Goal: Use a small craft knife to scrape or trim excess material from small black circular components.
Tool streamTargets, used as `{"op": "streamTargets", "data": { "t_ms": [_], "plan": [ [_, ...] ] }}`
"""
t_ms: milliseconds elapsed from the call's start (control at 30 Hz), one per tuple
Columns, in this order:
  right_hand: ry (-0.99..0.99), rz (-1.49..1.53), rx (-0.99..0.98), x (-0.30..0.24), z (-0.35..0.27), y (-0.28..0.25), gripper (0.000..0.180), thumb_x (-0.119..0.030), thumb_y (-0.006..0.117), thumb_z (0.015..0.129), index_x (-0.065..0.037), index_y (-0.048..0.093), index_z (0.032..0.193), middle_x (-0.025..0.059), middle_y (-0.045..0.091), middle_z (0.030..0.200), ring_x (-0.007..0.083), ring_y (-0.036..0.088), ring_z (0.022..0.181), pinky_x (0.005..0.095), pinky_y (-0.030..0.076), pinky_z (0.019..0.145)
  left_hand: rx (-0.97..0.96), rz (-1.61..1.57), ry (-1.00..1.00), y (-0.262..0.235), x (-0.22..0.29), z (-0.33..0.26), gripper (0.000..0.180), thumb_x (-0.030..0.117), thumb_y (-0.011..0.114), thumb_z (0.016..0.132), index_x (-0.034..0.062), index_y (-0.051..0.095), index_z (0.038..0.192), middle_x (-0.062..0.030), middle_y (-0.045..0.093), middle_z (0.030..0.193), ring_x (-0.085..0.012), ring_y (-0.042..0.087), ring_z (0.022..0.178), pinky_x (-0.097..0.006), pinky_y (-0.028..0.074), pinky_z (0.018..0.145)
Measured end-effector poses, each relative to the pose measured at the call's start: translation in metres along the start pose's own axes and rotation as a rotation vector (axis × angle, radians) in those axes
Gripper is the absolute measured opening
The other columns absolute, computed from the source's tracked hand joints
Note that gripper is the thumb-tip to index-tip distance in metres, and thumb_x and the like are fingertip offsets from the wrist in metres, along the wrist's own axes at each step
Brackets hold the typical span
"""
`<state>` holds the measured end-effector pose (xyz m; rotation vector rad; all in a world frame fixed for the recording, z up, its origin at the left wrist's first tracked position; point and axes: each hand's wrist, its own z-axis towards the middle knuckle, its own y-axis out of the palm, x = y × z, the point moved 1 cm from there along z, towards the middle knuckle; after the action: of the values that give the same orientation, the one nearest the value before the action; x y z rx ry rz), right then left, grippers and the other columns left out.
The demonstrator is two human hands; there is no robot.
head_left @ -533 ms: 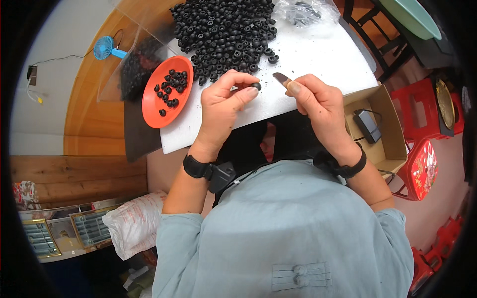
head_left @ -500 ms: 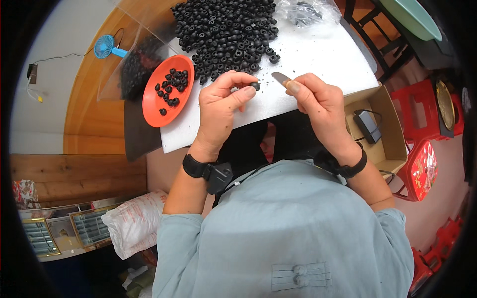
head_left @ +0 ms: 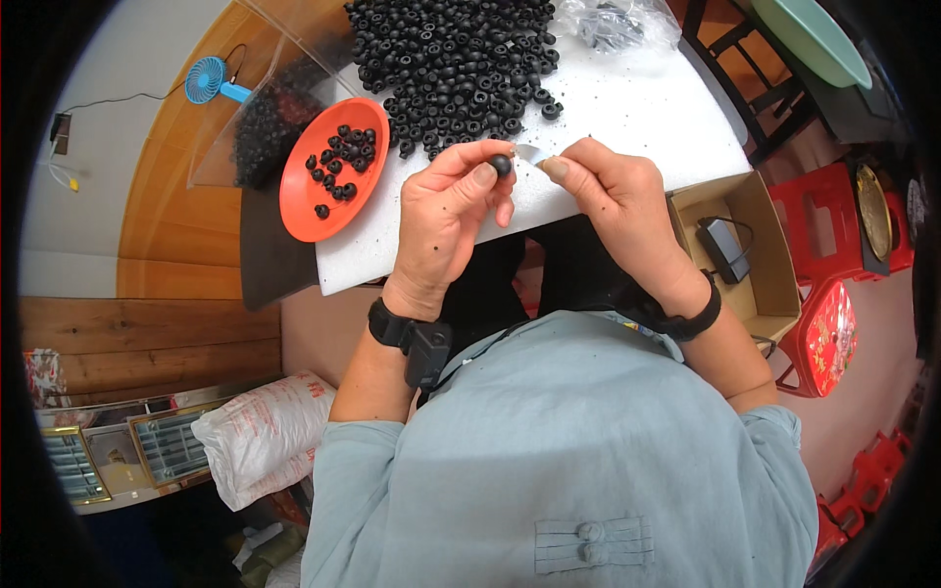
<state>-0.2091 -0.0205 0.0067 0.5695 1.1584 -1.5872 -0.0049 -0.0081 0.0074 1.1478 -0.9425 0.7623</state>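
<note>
Between the thumb and fingers of my left hand (head_left: 446, 201) is a small round black part (head_left: 501, 166), held over the near edge of the white foam board (head_left: 647, 122). My right hand (head_left: 622, 201) is closed round a small knife (head_left: 530, 154), its handle mostly hidden in my fingers. The blade points left and its tip meets the black part or lies very close to it. Beyond my hands a large heap of similar black ring-like parts (head_left: 456, 64) covers the far board. Left of my left hand sits an orange-red oval dish (head_left: 302, 201) holding several such parts.
A clear plastic bag (head_left: 627, 24) lies at the board's far right. An open cardboard box (head_left: 774, 240) with a black adapter (head_left: 725, 250) stands right of my right forearm. Red stools (head_left: 823, 338) are farther right. A blue fan (head_left: 208, 80) and a transparent bin (head_left: 270, 127) are at left.
The knife has come left, from apart to the black part's edge. My left hand has turned slightly, showing more of the part. The whole view has shifted a little.
</note>
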Motion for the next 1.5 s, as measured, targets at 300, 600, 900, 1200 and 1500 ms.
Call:
{"op": "streamTargets", "data": {
  "t_ms": [300, 600, 900, 1200, 1500],
  "plan": [
    [0.01, -0.027, -0.033, -0.001, 0.0, -0.002, 0.032, -0.034, 0.064, 0.1, -0.006, 0.071, 0.085, 0.01, 0.056, 0.054, 0.0251, 0.058, 0.05, 0.0371, 0.043, 0.05, -0.009, -0.006, -0.022, 0.002, 0.003, -0.001, 0.031, 0.009, 0.057, 0.103, -0.0069, 0.063, 0.13, -0.0119, 0.067, 0.102, -0.0181, 0.06, 0.082, -0.028, 0.051, 0.07],
    [-0.003, -0.018, -0.039, 0.0, -0.001, -0.002, 0.033, -0.036, 0.064, 0.1, -0.007, 0.071, 0.084, 0.0083, 0.058, 0.055, 0.023, 0.059, 0.05, 0.0354, 0.043, 0.049, -0.02, 0.027, -0.031, 0.005, 0.001, -0.001, 0.033, 0.008, 0.055, 0.104, -0.0075, 0.062, 0.132, -0.0131, 0.067, 0.103, -0.0179, 0.06, 0.079, -0.028, 0.051, 0.07],
    [-0.017, -0.052, -0.05, 0.001, -0.001, -0.002, 0.032, -0.034, 0.064, 0.1, -0.007, 0.069, 0.083, 0.0094, 0.058, 0.055, 0.0254, 0.06, 0.051, 0.0369, 0.044, 0.049, -0.011, 0.064, -0.001, 0.006, 0.001, -0.002, 0.033, 0.008, 0.056, 0.104, -0.0082, 0.063, 0.131, -0.0128, 0.067, 0.103, -0.0183, 0.06, 0.081, -0.028, 0.051, 0.07],
    [-0.035, -0.089, -0.046, 0.0, -0.001, 0.0, 0.031, -0.033, 0.065, 0.1, -0.008, 0.067, 0.082, 0.0086, 0.057, 0.054, 0.0262, 0.061, 0.05, 0.0374, 0.045, 0.049, 0.043, 0.071, 0.026, 0.011, -0.002, -0.003, 0.03, 0.009, 0.057, 0.103, -0.0086, 0.064, 0.127, -0.0119, 0.067, 0.099, -0.0176, 0.059, 0.077, -0.028, 0.05, 0.07],
    [-0.121, -0.158, -0.012, 0.0, -0.005, 0.004, 0.028, -0.031, 0.066, 0.099, -0.008, 0.068, 0.083, 0.01, 0.059, 0.058, 0.0262, 0.062, 0.052, 0.0371, 0.045, 0.049, 0.091, 0.079, 0.022, 0.014, -0.007, -0.003, 0.029, 0.011, 0.057, 0.103, -0.0083, 0.064, 0.125, -0.0124, 0.067, 0.098, -0.0173, 0.059, 0.076, -0.027, 0.049, 0.068]
  ]
}}
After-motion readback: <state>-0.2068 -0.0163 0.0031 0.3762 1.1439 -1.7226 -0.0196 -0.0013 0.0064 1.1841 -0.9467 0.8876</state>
